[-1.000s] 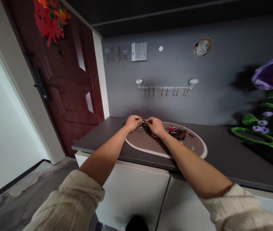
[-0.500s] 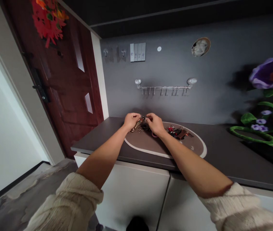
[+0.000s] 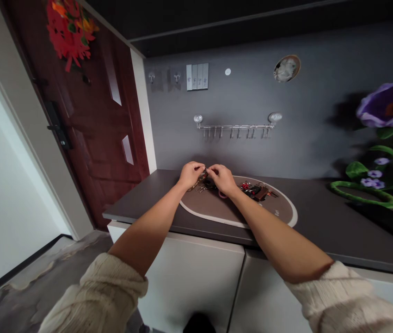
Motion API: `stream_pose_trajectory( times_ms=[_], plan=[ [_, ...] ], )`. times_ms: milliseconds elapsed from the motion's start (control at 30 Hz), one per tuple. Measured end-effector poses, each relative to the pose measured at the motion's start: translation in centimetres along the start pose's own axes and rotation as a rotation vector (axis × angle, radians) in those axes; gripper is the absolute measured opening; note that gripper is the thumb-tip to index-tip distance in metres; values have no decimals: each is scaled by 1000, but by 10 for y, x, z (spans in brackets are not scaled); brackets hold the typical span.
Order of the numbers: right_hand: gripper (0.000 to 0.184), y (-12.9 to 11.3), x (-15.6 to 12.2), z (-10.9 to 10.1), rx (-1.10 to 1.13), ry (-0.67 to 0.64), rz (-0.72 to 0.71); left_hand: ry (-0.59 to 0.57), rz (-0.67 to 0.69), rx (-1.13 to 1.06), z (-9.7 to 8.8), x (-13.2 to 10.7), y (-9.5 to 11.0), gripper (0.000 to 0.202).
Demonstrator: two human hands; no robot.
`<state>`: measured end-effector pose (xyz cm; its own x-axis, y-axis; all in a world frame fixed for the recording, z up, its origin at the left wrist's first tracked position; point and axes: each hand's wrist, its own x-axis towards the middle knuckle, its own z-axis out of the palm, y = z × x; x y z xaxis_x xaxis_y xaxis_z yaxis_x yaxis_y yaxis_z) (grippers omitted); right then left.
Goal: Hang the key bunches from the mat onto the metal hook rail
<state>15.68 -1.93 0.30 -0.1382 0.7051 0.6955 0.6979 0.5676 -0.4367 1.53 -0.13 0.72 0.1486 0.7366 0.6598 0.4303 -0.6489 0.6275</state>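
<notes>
Above the left part of an oval brown mat point(image 3: 213, 210) with a white border, my two hands almost meet at the fingertips. My left hand point(image 3: 191, 175) is closed in a pinch on a small key ring point(image 3: 203, 174), whose finer parts are hidden by the fingers. The thumb and forefinger of my right hand point(image 3: 221, 178) pinch at the same ring from the other side. Keys point(image 3: 202, 188) and dark small pieces lie on the mat just below. Partly behind my right wrist is a pink ring-shaped thing point(image 3: 222, 194).
Right of my right hand, a pile of keys and fobs point(image 3: 259, 191), red, black and brown, rests on the mat. A clear hook rail point(image 3: 236, 126) is fixed to the grey wall. Purple artificial flowers point(image 3: 387, 108) stand at the right; a dark red door point(image 3: 106, 138) is at the left.
My fingertips have come closer together over the key ring. The left hand has turned slightly, covering more of the brown tag under it. The pile on the right has not moved.
</notes>
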Motion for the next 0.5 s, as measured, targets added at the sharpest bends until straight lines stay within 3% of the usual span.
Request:
stream_pose_trajectory(
  times_ms=[167, 367, 500],
  plan=[
    [15, 7, 2, 4, 118, -19, 48, 5, 20, -23, -2, -2, 3, 18],
    [16, 11, 5, 8, 396, -38, 103, 61, -203, -315, -1, -2, 3, 16],
    [18, 5, 3, 5, 560, -30, 156, 32, -315, -467, 2, -3, -1, 14]
  ],
)
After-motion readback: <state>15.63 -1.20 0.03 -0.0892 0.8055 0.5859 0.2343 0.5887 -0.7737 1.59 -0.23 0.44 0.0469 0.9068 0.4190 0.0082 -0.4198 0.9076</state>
